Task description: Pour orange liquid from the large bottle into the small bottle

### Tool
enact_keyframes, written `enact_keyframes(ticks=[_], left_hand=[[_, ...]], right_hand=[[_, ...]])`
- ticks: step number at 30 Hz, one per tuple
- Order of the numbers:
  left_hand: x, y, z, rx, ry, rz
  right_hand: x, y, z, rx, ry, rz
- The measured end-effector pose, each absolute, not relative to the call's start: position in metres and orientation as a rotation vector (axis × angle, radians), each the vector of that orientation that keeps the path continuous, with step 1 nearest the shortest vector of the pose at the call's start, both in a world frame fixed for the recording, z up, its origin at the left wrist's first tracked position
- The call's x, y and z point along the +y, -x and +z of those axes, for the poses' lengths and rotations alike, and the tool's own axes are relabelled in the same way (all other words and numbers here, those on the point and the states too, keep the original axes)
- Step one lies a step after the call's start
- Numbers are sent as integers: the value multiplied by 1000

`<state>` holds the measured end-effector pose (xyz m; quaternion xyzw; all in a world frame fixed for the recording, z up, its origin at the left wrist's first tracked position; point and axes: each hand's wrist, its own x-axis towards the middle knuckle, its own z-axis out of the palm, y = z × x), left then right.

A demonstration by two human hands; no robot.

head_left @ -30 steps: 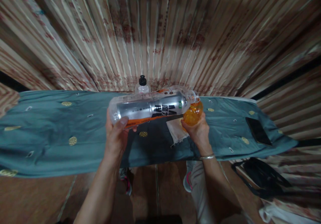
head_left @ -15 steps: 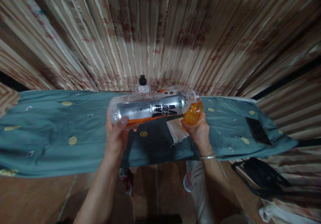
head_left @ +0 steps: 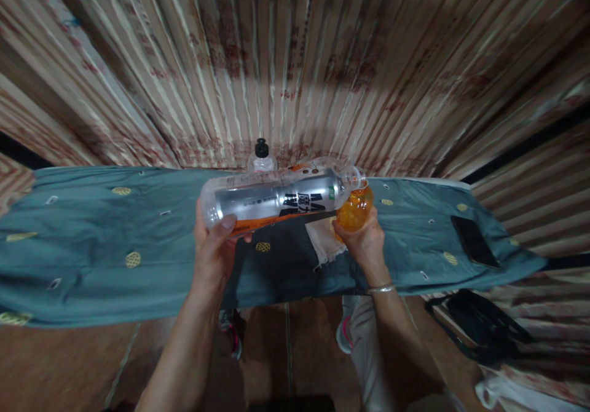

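A large clear bottle with a silver and orange label lies nearly level in the air, its mouth to the right. My left hand is closed round its base end, thumb on the near side. At the other end, my right hand grips a small orange container right under the bottle's mouth. The two rims look to be touching or nearly so. Whether liquid is flowing between them is too small to tell.
Behind the large bottle stands a clear bottle with a black cap. On the teal cloth lie a pale cloth pouch and a black phone. A black bag is at the lower right, beside the curtain.
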<state>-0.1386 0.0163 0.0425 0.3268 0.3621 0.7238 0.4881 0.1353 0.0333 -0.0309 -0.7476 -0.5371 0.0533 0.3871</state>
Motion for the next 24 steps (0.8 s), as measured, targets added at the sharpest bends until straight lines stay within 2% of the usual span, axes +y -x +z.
enact_keyframes(ticks=[24], left_hand=[[15, 136, 46, 898, -807, 1760]], right_hand=[[34, -135, -31, -1360, 1895, 129]])
